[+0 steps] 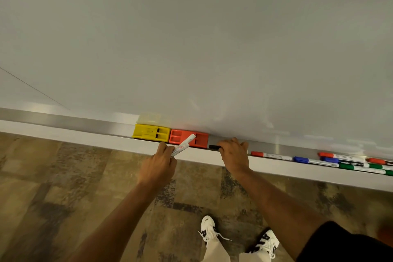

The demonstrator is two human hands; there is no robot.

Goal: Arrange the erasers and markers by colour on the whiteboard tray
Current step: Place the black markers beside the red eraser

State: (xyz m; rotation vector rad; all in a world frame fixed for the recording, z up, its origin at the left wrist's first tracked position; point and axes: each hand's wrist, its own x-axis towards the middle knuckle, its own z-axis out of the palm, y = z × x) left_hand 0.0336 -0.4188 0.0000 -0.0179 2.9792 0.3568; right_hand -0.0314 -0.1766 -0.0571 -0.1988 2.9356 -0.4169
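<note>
Whiteboard (212,38): large white surface filling the upper view.

Whiteboard tray (63,122): long metal ledge along the board's lower edge, running left to right, with a white front lip.

Yellow eraser (151,132): rectangular block, long axis along the tray, lying in the tray left of centre; two dark slots at its right end.

Red eraser (198,140): same form, orange-red, touching the yellow eraser's right end, long axis along the tray.

Left hand (158,165): back of hand up, arm reaching from below, fingers curled around a white marker (183,145). The marker's white barrel carries red print; its long axis runs diagonally, free end pointing up and right across the front of the red eraser.

Right hand (234,154): palm down at the tray just right of the red eraser, fingers bent over a black-capped marker (214,147), whose cap points left along the tray; whether it is actually gripped cannot be told.

Red-capped marker (271,155): white barrel, lying along the tray, cap to the left, right of the right hand.

Blue-capped marker (314,161): further right, same orientation.

Marker cluster (359,162): red, blue and green caps, far right, all roughly along the tray.
</note>
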